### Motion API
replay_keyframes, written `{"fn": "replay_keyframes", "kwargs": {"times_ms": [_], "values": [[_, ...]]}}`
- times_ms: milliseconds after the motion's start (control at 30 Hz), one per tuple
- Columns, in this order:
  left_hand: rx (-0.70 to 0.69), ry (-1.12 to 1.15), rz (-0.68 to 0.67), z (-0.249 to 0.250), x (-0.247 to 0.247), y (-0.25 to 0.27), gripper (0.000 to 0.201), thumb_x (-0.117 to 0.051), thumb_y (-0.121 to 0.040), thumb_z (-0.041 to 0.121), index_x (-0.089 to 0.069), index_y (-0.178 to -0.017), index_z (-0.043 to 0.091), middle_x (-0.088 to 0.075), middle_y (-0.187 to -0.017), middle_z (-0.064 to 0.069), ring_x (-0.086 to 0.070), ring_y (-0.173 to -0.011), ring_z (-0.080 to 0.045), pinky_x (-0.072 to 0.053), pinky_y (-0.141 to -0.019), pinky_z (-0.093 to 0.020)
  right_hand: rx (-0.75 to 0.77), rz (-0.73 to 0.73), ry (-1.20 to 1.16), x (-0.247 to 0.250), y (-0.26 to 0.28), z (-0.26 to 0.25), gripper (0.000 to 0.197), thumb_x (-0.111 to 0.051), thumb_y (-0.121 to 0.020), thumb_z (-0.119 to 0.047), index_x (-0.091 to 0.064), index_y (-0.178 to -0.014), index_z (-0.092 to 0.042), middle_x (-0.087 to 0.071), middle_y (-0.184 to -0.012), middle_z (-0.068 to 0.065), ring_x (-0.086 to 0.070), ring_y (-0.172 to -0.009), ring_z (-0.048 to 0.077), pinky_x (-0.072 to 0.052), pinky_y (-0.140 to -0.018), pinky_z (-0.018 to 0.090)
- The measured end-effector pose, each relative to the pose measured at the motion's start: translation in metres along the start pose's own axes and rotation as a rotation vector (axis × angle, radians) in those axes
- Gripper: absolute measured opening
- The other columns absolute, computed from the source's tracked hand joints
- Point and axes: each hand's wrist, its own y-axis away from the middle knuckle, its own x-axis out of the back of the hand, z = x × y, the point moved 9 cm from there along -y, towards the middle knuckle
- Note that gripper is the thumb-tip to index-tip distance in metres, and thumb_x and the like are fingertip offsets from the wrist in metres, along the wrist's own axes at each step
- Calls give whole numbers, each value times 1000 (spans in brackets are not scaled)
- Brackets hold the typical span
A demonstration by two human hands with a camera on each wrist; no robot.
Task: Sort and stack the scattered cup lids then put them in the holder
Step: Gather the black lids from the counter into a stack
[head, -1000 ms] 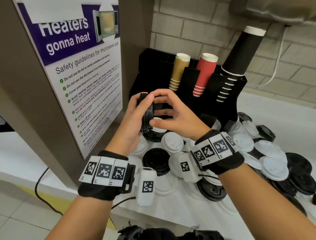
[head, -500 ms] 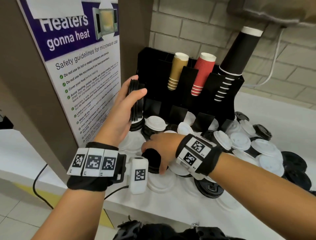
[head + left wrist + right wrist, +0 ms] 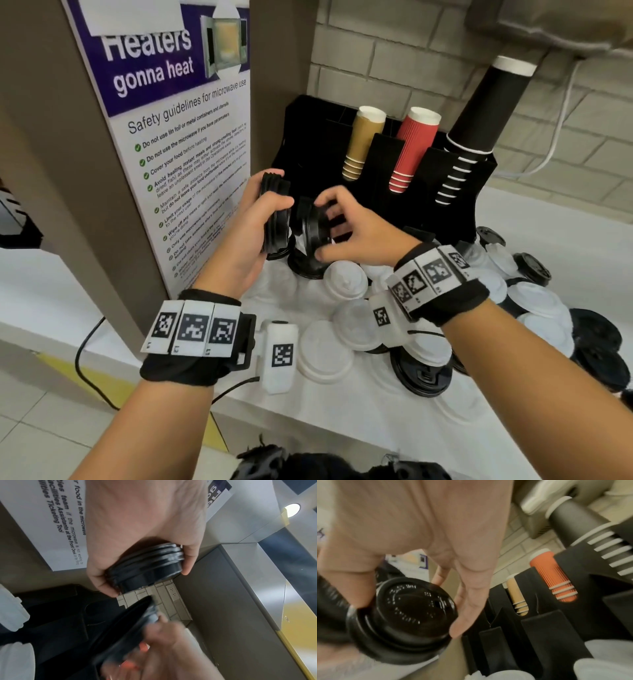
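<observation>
In front of the black cup holder (image 3: pixel 376 164), the left hand (image 3: pixel 246 236) grips a stack of black lids (image 3: pixel 275 212) on edge, thumb across its rim. The right hand (image 3: pixel 352 233) pinches a single black lid (image 3: pixel 310 222) by its rim just beside that stack, apart from it.

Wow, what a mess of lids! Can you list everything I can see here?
stack of black lids: one stack, black, held in the left hand
black lid: one, black, in the right hand beside the stack
loose lids: many, white and black, scattered on the white counter
holder: one, black, against the brick wall
cup stacks: three, tan, red, black, in the holder
poster: one, purple and white, left panel
left hand: grips the stack
right hand: pinches the single lid
</observation>
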Motion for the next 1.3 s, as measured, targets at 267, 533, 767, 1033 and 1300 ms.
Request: {"fn": "replay_keyframes", "kwargs": {"times_ms": [267,533,767,1033,1300], "values": [[68,-13,-106,-12,-23,7,53,-65,-76,50,-60,-126,32,-65,-127,-5,-61,-120,-26,-49,-94,-48,196,-9,-288,8,14,-29,65,-68,-78,11,-43,-125,-25,-49,-123,-14,-53,-118,12,-50,-88,23],[79,65,-10,-16,-22,6,48,-57,-84,47,-54,-128,27,-63,-124,-4,-64,-111,-21,-54,-77,-38,175,39,-328,3,14,-21,67,-77,-75,-1,-47,-125,-33,-49,-123,-7,-60,-110,14,-57,-81,31],[85,70,-40,-18,-25,7,41,-63,-81,46,-57,-118,31,-67,-111,-1,-70,-95,-18,-55,-60,-30,167,37,-293,2,14,-24,66,-78,-76,-4,-45,-127,-29,-50,-126,1,-60,-111,17,-57,-87,37],[-19,60,88,3,0,3,34,-65,-76,37,-54,-105,23,-62,-88,4,-63,-76,-10,-51,-63,-31,-96,78,92,26,-8,2,38,-58,-94,-27,-50,-130,-19,-56,-126,2,-56,-104,9,-50,-88,24],[-50,50,51,11,0,2,28,-64,-79,34,-54,-103,22,-64,-84,7,-65,-74,-9,-52,-60,-26,-183,-513,1019,-67,-58,61,65,-65,-78,-41,-41,-138,-37,-43,-133,9,-39,-122,32,-29,-99,45]]}}
